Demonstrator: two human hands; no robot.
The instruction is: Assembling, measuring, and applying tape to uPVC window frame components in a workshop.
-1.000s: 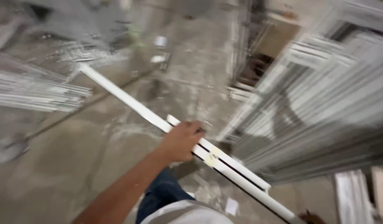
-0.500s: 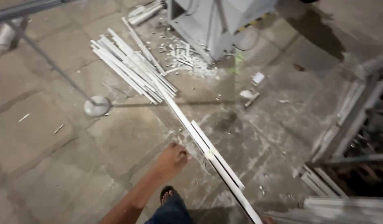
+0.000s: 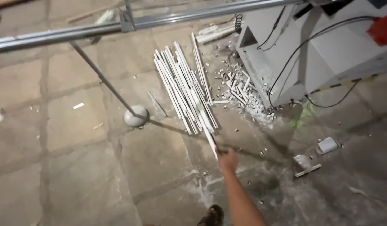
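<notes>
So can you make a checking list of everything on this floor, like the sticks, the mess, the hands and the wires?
Surface: concrete floor, dusty, with cracks and seams.
Job's things: long white strips piled side by side; one white strip held at its near end.
Clutter: short white offcuts heaped by the machine; two small white scraps to the right.
Hands: one hand grips the strip; which hand it is cannot be told; no other seen.
Cables: black cables hang down the white machine.
Surroundings: metal rail on a thin pole with a round foot; a sandalled foot below.
</notes>
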